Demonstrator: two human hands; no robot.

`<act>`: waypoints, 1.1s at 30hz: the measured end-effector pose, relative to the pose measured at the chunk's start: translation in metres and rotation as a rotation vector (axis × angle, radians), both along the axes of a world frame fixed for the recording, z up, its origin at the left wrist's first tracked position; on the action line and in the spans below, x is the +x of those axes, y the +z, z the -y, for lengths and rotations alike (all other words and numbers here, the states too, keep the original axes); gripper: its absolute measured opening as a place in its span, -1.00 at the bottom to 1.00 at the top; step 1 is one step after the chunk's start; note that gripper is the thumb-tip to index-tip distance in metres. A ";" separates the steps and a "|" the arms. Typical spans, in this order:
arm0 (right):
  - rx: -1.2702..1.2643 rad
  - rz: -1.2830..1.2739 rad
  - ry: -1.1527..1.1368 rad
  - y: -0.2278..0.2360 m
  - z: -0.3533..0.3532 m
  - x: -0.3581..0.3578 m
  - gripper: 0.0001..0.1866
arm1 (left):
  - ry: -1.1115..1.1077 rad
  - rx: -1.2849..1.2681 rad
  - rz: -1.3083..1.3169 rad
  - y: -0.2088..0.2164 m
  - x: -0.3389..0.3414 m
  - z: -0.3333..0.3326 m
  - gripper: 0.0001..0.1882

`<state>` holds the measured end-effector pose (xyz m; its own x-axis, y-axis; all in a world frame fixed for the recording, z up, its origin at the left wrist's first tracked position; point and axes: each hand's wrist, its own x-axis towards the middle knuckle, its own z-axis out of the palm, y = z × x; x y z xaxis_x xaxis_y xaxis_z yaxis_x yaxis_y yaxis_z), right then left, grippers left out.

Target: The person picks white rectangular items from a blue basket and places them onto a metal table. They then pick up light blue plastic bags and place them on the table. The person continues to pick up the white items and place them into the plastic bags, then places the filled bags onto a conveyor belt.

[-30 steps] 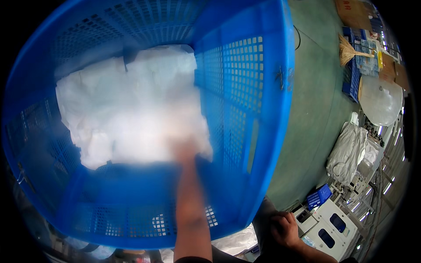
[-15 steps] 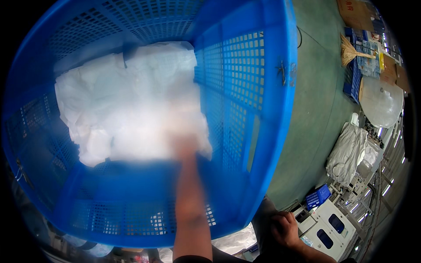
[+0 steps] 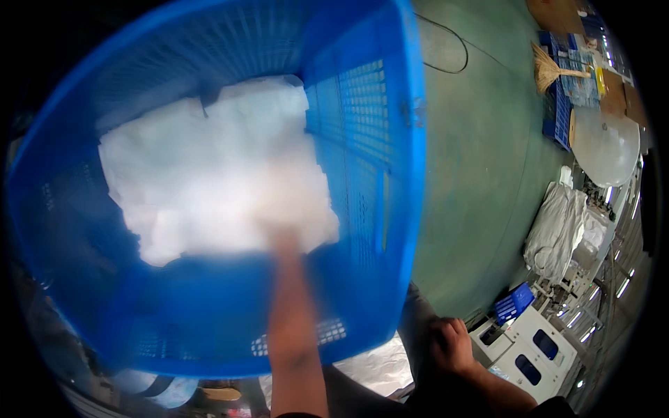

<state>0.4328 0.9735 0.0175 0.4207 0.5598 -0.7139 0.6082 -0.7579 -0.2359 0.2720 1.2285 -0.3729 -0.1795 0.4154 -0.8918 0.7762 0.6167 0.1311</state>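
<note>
The blue crate (image 3: 412,174) is smooth plastic, the white sheets (image 3: 198,164) matt and paper-like.

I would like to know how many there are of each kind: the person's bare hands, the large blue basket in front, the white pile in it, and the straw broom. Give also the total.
Bare hands: 2 (left hand, blurred; right hand)
Large blue basket: 1
White pile, counted as one: 1
Straw broom: 1
Total: 5

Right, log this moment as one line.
left hand: inside blue basket, at white material, grip blurred | right hand: outside basket, curled, by dark trouser leg
</note>
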 end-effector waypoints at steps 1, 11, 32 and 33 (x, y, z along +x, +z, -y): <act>0.010 0.035 0.019 0.002 -0.003 -0.004 -0.58 | 0.077 0.065 0.115 -0.005 -0.031 0.008 0.16; 0.605 0.110 -0.108 0.078 -0.085 -0.091 -0.70 | 0.212 0.268 0.859 0.328 -0.197 -0.098 0.03; 1.312 -0.354 -0.936 0.343 0.089 -0.105 -0.53 | -0.119 -0.881 1.272 0.688 0.014 0.132 -0.23; 1.328 -0.160 -0.999 0.350 0.128 -0.102 -0.48 | -0.220 -0.938 1.231 0.689 0.038 0.171 -0.23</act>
